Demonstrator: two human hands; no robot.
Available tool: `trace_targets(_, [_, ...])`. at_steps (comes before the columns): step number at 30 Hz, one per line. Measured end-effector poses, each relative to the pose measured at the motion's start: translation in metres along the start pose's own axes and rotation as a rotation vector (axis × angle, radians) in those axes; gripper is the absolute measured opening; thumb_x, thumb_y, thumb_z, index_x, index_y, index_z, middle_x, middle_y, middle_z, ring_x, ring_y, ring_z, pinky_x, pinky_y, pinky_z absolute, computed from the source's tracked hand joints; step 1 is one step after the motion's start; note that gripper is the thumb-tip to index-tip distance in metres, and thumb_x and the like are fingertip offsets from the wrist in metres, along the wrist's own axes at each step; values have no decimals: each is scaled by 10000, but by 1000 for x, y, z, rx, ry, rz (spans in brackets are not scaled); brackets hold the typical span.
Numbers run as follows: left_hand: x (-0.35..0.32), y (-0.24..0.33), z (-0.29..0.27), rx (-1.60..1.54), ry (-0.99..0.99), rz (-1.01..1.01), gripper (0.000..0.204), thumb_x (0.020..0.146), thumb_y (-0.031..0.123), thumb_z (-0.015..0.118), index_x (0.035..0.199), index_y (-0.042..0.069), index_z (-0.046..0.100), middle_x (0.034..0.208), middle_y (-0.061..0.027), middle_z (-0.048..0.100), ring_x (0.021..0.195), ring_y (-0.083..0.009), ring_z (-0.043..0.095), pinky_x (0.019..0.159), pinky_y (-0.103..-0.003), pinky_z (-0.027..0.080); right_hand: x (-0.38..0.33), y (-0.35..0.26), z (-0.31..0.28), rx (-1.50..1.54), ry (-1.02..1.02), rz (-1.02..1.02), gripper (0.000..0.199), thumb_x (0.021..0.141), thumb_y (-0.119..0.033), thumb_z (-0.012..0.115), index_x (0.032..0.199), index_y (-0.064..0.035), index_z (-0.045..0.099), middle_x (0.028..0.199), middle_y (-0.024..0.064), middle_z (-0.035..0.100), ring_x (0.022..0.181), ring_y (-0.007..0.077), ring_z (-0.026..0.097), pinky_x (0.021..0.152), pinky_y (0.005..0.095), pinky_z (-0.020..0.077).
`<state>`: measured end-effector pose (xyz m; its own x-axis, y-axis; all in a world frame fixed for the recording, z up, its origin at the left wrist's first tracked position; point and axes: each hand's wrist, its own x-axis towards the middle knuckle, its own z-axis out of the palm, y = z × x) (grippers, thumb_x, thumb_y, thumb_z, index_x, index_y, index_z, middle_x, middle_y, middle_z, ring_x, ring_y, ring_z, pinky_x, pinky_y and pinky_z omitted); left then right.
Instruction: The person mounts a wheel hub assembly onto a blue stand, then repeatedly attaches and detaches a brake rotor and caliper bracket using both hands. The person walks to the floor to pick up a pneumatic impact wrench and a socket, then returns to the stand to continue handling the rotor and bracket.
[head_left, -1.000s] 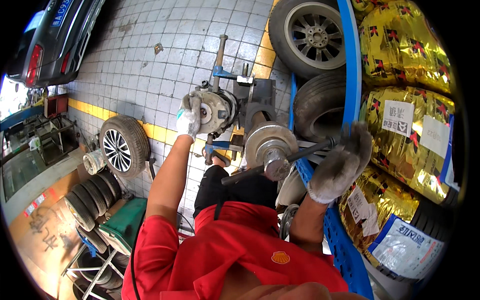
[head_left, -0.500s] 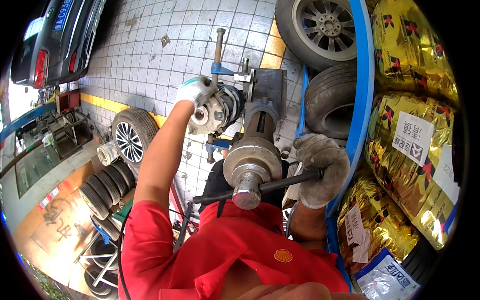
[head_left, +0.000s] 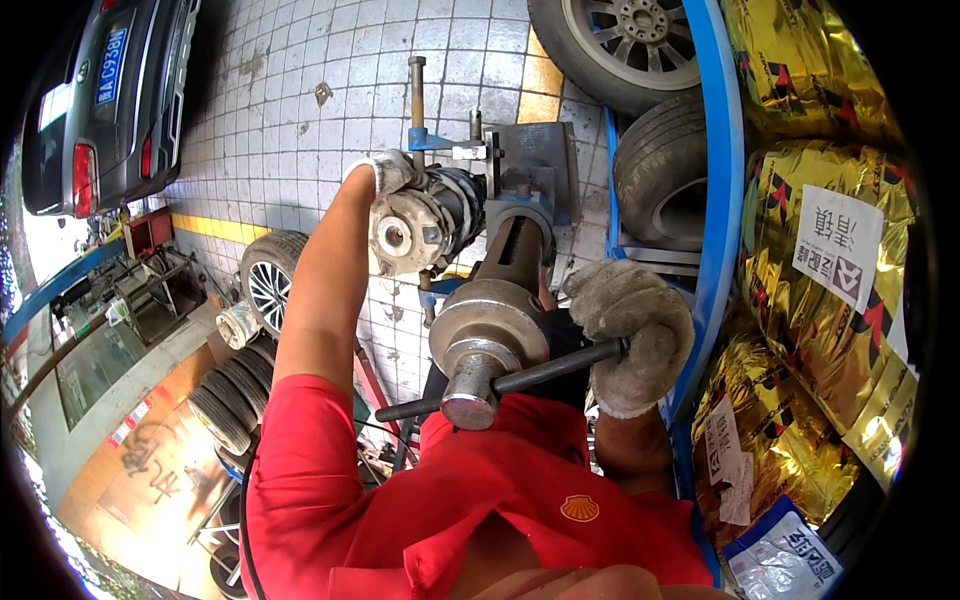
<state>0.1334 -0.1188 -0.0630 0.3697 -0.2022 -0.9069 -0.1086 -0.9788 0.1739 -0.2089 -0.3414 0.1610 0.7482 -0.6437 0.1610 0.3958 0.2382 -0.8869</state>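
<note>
**tirefan:** So what's going on here? Looks like a bench press setup in a tire shop.

**hubguy:** Yep. Centre of the frame there's a screw press [head_left: 490,335] with a big round steel head and a dark handle bar [head_left: 520,378] pushed through its spindle. The right hand [head_left: 632,335], in a grubby work glove, has its fingers wrapped tight around the right end of that bar. The left hand [head_left: 385,172], also gloved, is up at upper centre, fingers curled over the top of a wheel hub assembly [head_left: 415,225] with a dusty flange and a black part behind it, sitting just left of the grey press frame [head_left: 535,165].

**tirefan:** So which step would you call this?

**hubguy:** My read: steadying the hub with the left while the right works the bar. Can't tell from this whether the screw is going in or out.

**tirefan:** And next?

**hubguy:** I'd guess a firm, even pull on the bar, keeping the hub square to the frame so nothing cocks sideways. Left fingers want to stay clear of any pinch point.

**tirefan:** Busy background too.

**hubguy:** Gold-wrapped tyres [head_left: 820,200] down the right edge, a blue rack [head_left: 722,200], a loose wheel [head_left: 268,285] on the tiled floor [head_left: 300,120] at left, and a dark car [head_left: 110,100] upper left.
</note>
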Motion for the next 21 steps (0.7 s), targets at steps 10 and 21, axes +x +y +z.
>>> trace_targets(10, [-119, 21, -9, -17, 478, 229, 548, 963, 442, 666, 1281, -4, 698, 1206, -206, 750, 1145, -307, 708, 988, -403, 537, -4, -21, 8, -109, -66, -18, 330, 1066, -287, 599, 950, 12, 674, 895, 149, 685, 825, 246, 657, 817, 444, 553])
trace_targets(21, [-197, 0, 25, -86, 660, 449, 550, 1009, 463, 574, 1347, 34, 645, 1241, -253, 718, 1164, -426, 684, 1010, -475, 534, -23, -38, 18, -161, 260, 145, 391, 1040, -375, 652, 1092, 10, 607, 934, 139, 656, 898, 228, 649, 850, 367, 543])
